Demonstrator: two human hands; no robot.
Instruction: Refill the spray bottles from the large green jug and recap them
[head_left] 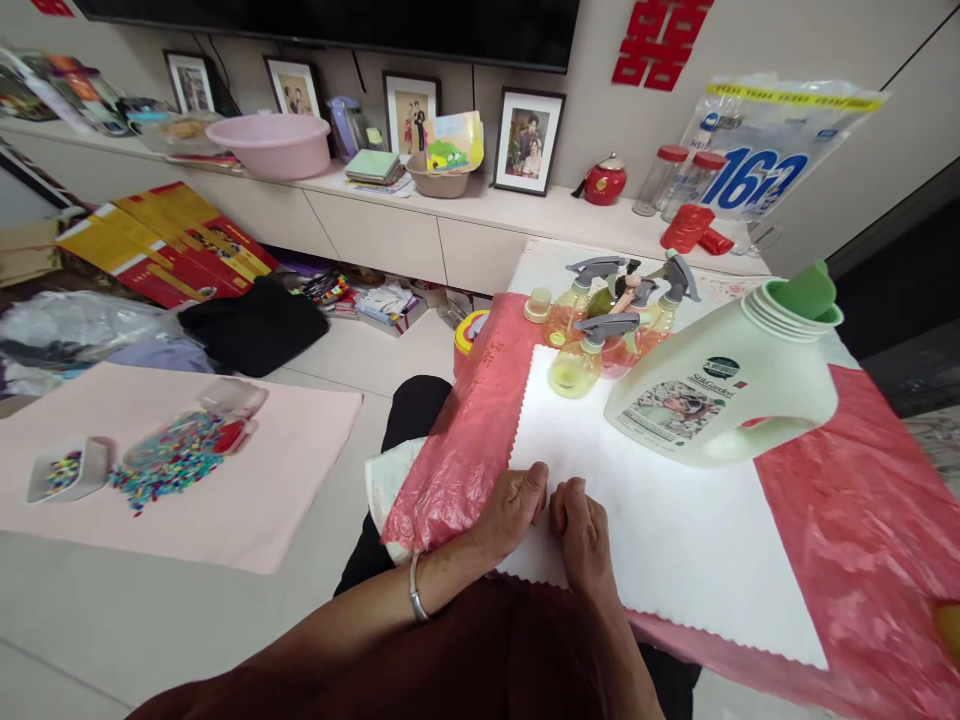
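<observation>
My left hand, with a silver bangle on its wrist, rests closed at the near-left part of a white scallop-edged sheet. Facing it, a small gap away, my right hand is curled in a loose fist with the thumb on top. Nothing shows in either hand. Beyond them stands a large pale green jug with no lid on, a green piece leaning in its mouth. To its left is a small spray bottle holding yellowish liquid, with several similar ones behind, partly hidden.
Red plastic film covers the table around the sheet. A small pale cap sits near the spray bottles. On the left, a pink mat bears scattered colourful small pieces and a white tub. A long cabinet stands behind.
</observation>
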